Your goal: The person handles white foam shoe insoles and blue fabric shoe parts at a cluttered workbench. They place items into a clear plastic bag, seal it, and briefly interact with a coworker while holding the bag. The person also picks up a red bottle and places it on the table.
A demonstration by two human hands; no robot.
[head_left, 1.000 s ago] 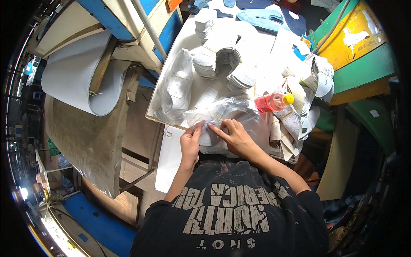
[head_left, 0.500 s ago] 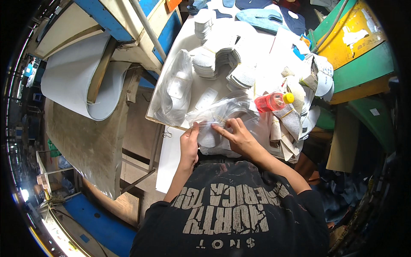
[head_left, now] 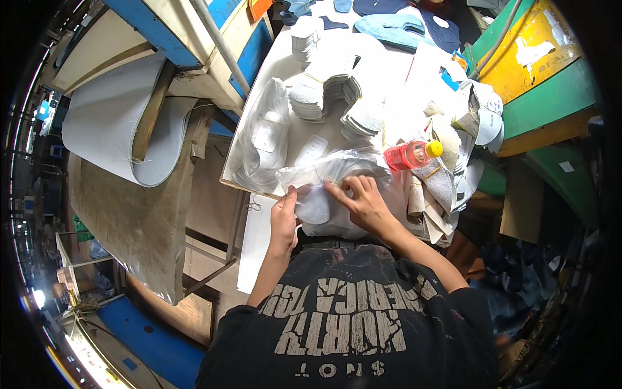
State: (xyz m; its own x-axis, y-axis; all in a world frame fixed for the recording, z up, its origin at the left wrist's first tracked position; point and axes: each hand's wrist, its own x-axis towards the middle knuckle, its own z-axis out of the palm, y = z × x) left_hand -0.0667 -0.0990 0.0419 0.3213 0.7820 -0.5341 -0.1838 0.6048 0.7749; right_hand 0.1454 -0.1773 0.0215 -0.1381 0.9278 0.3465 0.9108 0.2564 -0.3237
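Note:
A clear plastic bag with pale cut pieces inside lies at the near edge of the white table. My left hand pinches the bag's left side between thumb and fingers. From the right, my right hand grips the gathered plastic near the bag's middle, its fingertips slightly blurred. A pale rounded piece shows through the film between my hands. Just beyond the bag lies a small white card-like piece. Another filled plastic bag rests to the left.
Stacks of white curved pieces stand behind the bag. A bottle of red liquid with a yellow cap lies on bundled pieces at right. Blue cut pieces are at the back. Left of the table, a bent white sheet rests on a brown board.
My right fingertips have shifted slightly up and right, drawing plastic with them. The film between my hands has changed its folds; my left hand keeps its hold.

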